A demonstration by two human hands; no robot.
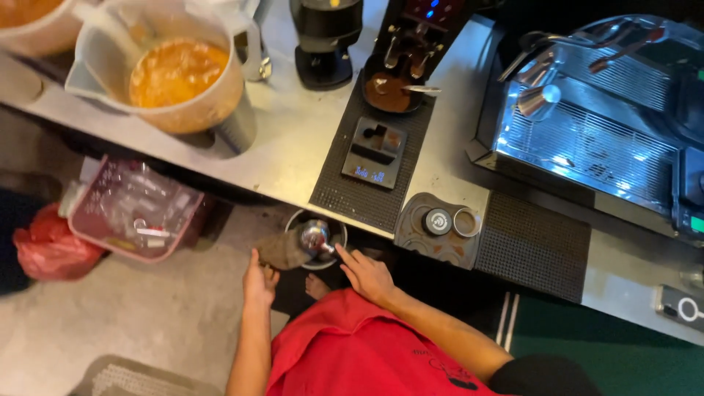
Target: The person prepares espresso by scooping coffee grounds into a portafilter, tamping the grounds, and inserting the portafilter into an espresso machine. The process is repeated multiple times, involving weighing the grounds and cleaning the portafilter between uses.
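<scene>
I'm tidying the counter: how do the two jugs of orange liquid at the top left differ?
The near jug shows whole, with a pale rim, spout and handle; the far jug is cut off by the picture's corner. The near jug's liquid looks foamy and sits well below its rim; the far jug's surface is barely visible. Both stand on the steel counter and hold orange liquid.

Clearance below the counter edge
Open floor [147, 323] lies left of both hands; counter edge [242, 176] and pink basket [132, 213] obstruct beyond.
</scene>
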